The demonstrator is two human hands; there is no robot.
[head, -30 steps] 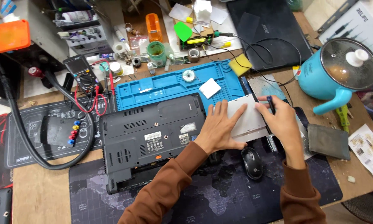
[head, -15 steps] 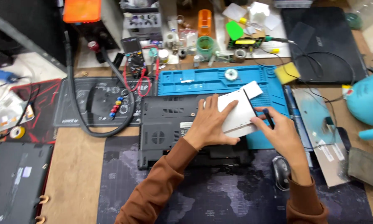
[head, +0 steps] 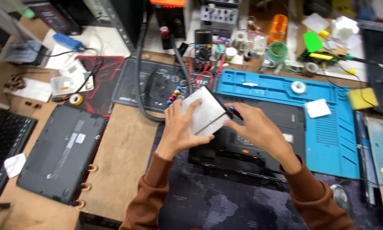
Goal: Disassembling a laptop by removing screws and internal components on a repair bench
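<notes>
I hold the drive [head: 205, 111] lifted clear of the laptop [head: 259, 136], where it lay a second ago: left hand [head: 178, 127] grips its edge, right hand [head: 253, 127] pinches a screwdriver [head: 234, 112] against it.

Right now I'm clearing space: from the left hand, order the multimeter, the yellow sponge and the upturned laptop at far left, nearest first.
From the left hand:
1. Multimeter, straight up behind.
2. Upturned laptop, to its left.
3. Yellow sponge, far right, past the blue mat.
</notes>
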